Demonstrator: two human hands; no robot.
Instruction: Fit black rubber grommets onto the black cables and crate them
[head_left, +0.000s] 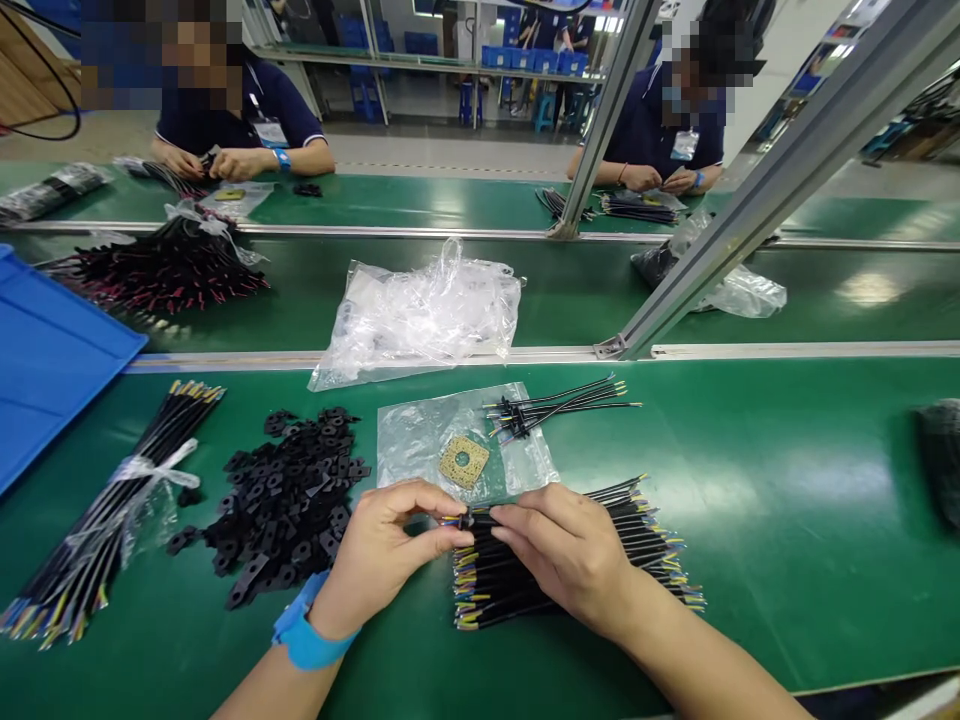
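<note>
In the head view, two bare forearms enter at the bottom of the frame, a smooth blue wristband [309,630] around the left one. The left hand [394,525], at lower centre, pinches a small black piece [466,518] at the tip of a slim cable [484,517], thumb and fingertips drawn close together. The right hand [574,545], just right of it, grips the same cable's sleeve with bunched fingers.

Beneath the right hand, a row of black-sheathed cables [510,603] lies side by side on the glossy green surface [810,520], their ends showing yellow, blue and other coloured cores. Left of centre sits a loose heap of matte black parts [296,510], flat and angular, many pierced by a hole. Further left, a slanting cable bundle [154,430] is tied with crinkled clear plastic.

At mid-frame, a porous tan square pad [452,470] with a central hole rests on a flat transparent bag [405,430]; several cables bearing black pieces [517,415] overlap the bag's right side. Behind lies rumpled, shiny plastic film [435,305]. A smooth blue bin [60,350] slopes in at the left edge.
</note>
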